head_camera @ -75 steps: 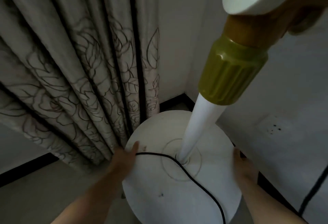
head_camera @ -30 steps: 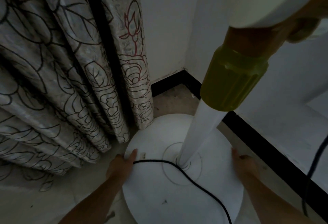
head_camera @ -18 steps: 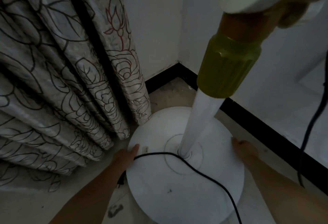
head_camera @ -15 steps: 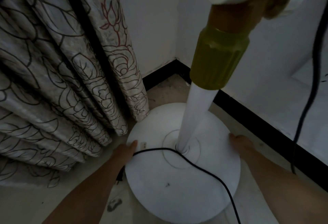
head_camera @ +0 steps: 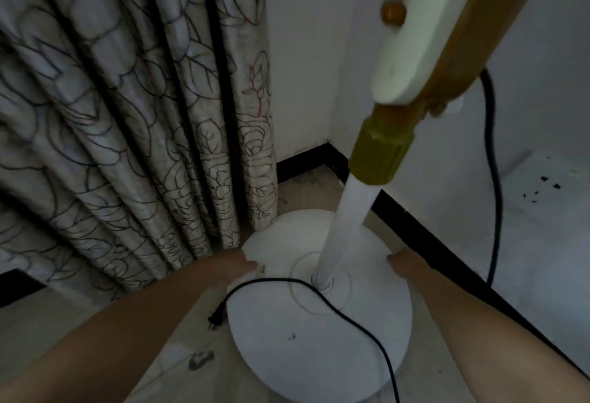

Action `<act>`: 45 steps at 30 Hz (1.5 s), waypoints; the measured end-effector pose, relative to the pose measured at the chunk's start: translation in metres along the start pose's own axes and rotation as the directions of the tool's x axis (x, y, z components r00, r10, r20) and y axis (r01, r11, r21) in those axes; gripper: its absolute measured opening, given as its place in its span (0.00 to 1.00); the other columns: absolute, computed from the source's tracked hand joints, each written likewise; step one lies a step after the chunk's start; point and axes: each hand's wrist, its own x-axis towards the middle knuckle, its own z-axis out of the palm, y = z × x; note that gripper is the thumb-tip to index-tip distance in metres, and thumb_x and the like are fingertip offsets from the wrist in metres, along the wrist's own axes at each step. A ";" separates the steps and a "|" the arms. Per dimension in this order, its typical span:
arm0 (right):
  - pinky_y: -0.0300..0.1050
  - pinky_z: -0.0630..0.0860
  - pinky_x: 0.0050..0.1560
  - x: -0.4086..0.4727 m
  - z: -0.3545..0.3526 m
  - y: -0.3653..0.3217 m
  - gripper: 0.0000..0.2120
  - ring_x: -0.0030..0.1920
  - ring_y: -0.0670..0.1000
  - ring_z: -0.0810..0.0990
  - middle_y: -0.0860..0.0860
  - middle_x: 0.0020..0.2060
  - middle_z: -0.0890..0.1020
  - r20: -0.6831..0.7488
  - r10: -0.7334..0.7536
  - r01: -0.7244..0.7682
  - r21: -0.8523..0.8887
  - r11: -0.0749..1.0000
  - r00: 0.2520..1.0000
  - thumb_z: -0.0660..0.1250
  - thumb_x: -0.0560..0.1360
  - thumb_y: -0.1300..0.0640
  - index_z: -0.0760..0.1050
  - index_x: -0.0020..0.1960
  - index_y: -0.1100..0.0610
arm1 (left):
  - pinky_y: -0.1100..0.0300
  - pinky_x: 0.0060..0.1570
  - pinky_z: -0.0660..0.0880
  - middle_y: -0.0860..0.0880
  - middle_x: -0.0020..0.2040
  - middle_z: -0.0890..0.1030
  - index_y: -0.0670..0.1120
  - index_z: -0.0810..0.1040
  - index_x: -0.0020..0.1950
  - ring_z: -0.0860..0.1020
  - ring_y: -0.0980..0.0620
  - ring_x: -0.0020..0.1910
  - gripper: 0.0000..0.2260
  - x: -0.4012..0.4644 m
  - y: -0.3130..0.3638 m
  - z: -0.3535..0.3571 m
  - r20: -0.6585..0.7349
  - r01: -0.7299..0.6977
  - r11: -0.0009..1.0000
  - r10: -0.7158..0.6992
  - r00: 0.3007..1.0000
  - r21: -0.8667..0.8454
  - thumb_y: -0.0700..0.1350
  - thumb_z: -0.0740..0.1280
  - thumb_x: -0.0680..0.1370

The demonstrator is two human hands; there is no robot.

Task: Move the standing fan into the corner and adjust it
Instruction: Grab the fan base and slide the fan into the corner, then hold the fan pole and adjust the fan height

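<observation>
Corner of a room with curtain, skirting and a hanging cable

A pleated curtain printed with outlined flowers hangs beyond the left hand, its hem near the tiled floor. A black skirting board runs along the white walls beyond both hands. A black cable hangs down the wall beyond the right hand. A dark smudge marks the floor between the forearms.

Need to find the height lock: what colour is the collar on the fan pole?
Olive-yellow, ribbed collar, clearest in the head view.

no readable text, no labels, no brand marks, no numbers anywhere
</observation>
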 end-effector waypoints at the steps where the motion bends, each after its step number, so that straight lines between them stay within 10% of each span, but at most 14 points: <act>1: 0.46 0.73 0.51 -0.008 -0.003 -0.007 0.17 0.43 0.55 0.76 0.60 0.46 0.77 0.037 -0.011 0.012 -0.026 1.000 0.999 0.55 0.81 0.51 0.73 0.54 0.64 | 0.64 0.41 0.73 0.45 0.50 0.76 0.44 0.75 0.51 0.74 0.51 0.47 0.14 -0.009 0.009 -0.007 0.026 0.003 1.000 -0.003 1.000 0.004 0.54 0.60 0.79; 4: 0.48 0.71 0.63 -0.038 -0.012 -0.027 0.26 0.63 0.58 0.73 0.59 0.67 0.72 0.110 -0.037 0.042 -0.044 0.998 0.993 0.54 0.80 0.48 0.63 0.72 0.65 | 0.60 0.42 0.75 0.41 0.56 0.76 0.39 0.67 0.68 0.74 0.52 0.43 0.25 -0.029 0.033 -0.033 0.103 0.025 0.992 -0.013 0.995 -0.120 0.56 0.61 0.79; 14: 0.38 0.68 0.33 -0.168 -0.060 -0.065 0.16 0.38 0.49 0.76 0.59 0.53 0.81 0.061 -0.028 -0.010 0.540 0.841 0.998 0.59 0.80 0.59 0.72 0.63 0.66 | 0.60 0.42 0.73 0.46 0.45 0.79 0.48 0.76 0.48 0.77 0.52 0.40 0.07 -0.110 0.116 -0.067 -0.108 -0.322 0.851 0.306 0.946 -0.415 0.49 0.61 0.80; 18: 0.42 0.73 0.44 -0.215 -0.074 -0.074 0.12 0.47 0.51 0.79 0.56 0.51 0.82 0.008 -0.056 0.036 0.690 0.723 0.998 0.64 0.77 0.59 0.76 0.58 0.63 | 0.63 0.46 0.77 0.46 0.50 0.81 0.52 0.76 0.52 0.79 0.53 0.46 0.06 -0.182 0.153 -0.090 -0.259 -0.536 0.655 0.477 0.840 -0.533 0.51 0.61 0.80; 23: 0.40 0.75 0.53 -0.259 -0.079 -0.084 0.19 0.53 0.42 0.78 0.44 0.57 0.78 -0.254 -0.339 0.423 0.545 0.724 0.906 0.65 0.75 0.49 0.71 0.65 0.49 | 0.63 0.58 0.71 0.58 0.59 0.75 0.62 0.64 0.67 0.74 0.61 0.59 0.26 -0.253 0.198 -0.115 -0.290 -0.853 0.435 0.809 0.511 -0.289 0.65 0.65 0.71; 28: 0.33 0.67 0.56 -0.291 -0.070 -0.102 0.30 0.59 0.34 0.71 0.36 0.59 0.72 -0.409 -0.464 0.618 0.510 0.598 0.786 0.70 0.70 0.43 0.62 0.68 0.42 | 0.63 0.58 0.67 0.58 0.64 0.64 0.63 0.52 0.72 0.67 0.59 0.63 0.41 -0.283 0.236 -0.104 -0.341 -0.928 0.352 0.863 0.373 -0.124 0.60 0.72 0.67; 31: 0.25 0.68 0.55 -0.295 -0.064 -0.120 0.29 0.55 0.28 0.71 0.33 0.56 0.72 -0.484 -0.440 0.655 0.553 0.515 0.756 0.73 0.69 0.46 0.63 0.65 0.41 | 0.56 0.63 0.71 0.53 0.68 0.66 0.62 0.45 0.74 0.70 0.55 0.64 0.48 -0.285 0.254 -0.095 -0.402 -0.932 0.344 0.841 0.362 -0.119 0.54 0.76 0.65; 38: 0.43 0.77 0.52 -0.270 -0.057 -0.154 0.14 0.49 0.48 0.79 0.48 0.47 0.80 -0.649 -0.209 0.680 0.673 0.291 0.732 0.72 0.72 0.56 0.70 0.52 0.46 | 0.79 0.36 0.72 0.63 0.52 0.73 0.66 0.47 0.71 0.75 0.74 0.47 0.47 -0.271 0.270 -0.087 -0.552 -0.937 0.300 0.758 0.347 -0.177 0.54 0.76 0.64; 45: 0.44 0.78 0.50 -0.246 -0.082 -0.133 0.17 0.47 0.48 0.82 0.52 0.47 0.83 -0.459 -0.514 0.674 0.626 0.392 0.724 0.72 0.69 0.53 0.73 0.56 0.49 | 0.77 0.41 0.74 0.68 0.52 0.73 0.60 0.50 0.74 0.75 0.75 0.49 0.44 -0.265 0.269 -0.104 -0.418 -0.936 0.322 0.837 0.352 -0.143 0.53 0.75 0.68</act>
